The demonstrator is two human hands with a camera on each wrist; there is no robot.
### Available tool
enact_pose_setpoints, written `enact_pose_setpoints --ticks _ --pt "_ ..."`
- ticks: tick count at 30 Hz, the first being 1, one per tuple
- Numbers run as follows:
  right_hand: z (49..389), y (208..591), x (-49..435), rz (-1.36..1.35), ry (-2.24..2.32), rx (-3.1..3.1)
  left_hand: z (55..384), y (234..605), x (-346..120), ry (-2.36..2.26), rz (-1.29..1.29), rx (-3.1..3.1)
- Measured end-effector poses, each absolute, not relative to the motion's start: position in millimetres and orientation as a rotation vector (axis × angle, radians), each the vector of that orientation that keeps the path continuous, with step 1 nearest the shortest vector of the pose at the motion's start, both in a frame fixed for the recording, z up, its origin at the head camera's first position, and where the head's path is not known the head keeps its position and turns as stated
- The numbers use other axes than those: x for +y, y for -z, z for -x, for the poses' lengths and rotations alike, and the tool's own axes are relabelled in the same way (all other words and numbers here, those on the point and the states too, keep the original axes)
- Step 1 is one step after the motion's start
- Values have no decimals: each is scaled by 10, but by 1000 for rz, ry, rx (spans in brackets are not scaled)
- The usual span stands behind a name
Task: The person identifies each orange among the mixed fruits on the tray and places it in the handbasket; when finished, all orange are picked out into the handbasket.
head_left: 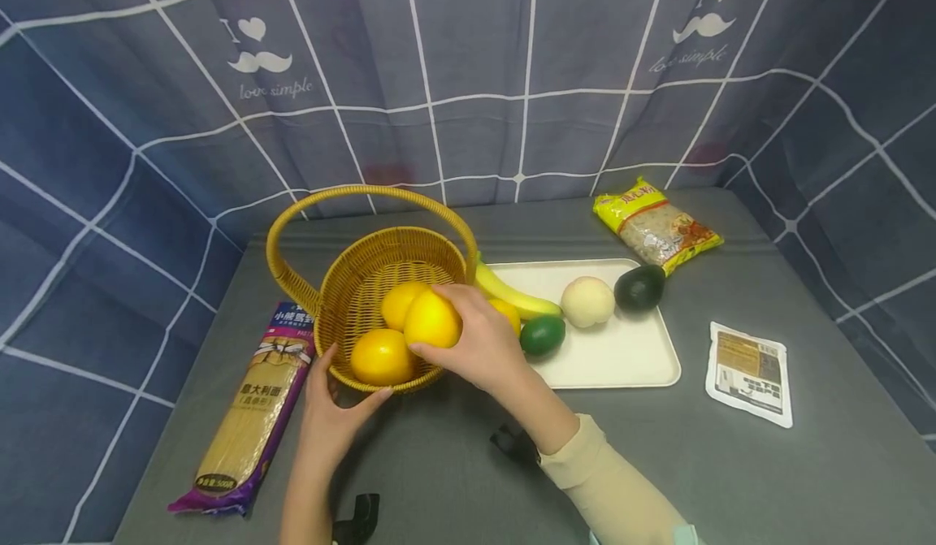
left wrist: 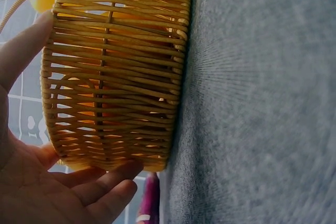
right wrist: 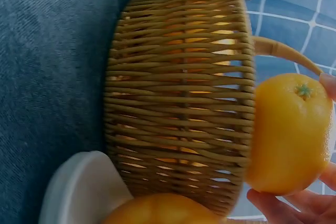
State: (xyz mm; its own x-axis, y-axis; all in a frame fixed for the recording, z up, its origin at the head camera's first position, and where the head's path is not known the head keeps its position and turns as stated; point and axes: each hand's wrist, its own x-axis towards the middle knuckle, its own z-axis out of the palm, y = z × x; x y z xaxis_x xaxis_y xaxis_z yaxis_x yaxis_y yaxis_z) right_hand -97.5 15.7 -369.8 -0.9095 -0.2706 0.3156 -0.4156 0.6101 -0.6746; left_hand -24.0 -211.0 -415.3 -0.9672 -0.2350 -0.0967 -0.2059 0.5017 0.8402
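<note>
A wicker basket (head_left: 358, 285) with a tall handle stands on the grey cloth, two oranges (head_left: 383, 357) lying inside. Over its right front rim, my right hand (head_left: 478, 342) grips another orange (right wrist: 291, 135), whose green stem end shows in the right wrist view. My left hand (head_left: 329, 423) holds the basket's near left side, thumb at the rim and fingers around the wall (left wrist: 115, 77). Right of the basket, a white tray (head_left: 614, 366) bears a banana (head_left: 515, 291), a green fruit (head_left: 543, 335), a pale round fruit (head_left: 587, 301), a dark avocado (head_left: 639, 288) and a partly hidden orange (head_left: 506, 314).
A long pasta packet (head_left: 252, 407) lies left of the basket. Behind the tray's right corner is a yellow food bag (head_left: 658, 224), and a flat white pouch (head_left: 749, 374) lies farther right. Blue checked curtain (head_left: 468, 82) closes off the back and sides.
</note>
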Motion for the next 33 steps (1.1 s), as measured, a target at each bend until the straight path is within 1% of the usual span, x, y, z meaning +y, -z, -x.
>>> enact_pose_setpoints --ticks 16,23,33 --pt "1057 3865 5 -645 -977 -2692 237 4131 -2090 1489 -394 -2708" --pt "1034 3892 -20 -666 -868 -2657 237 4107 -2092 1484 -404 -2719" --pt "1003 3940 -26 -690 -825 -2629 232 4123 -2104 1485 -409 -2719"
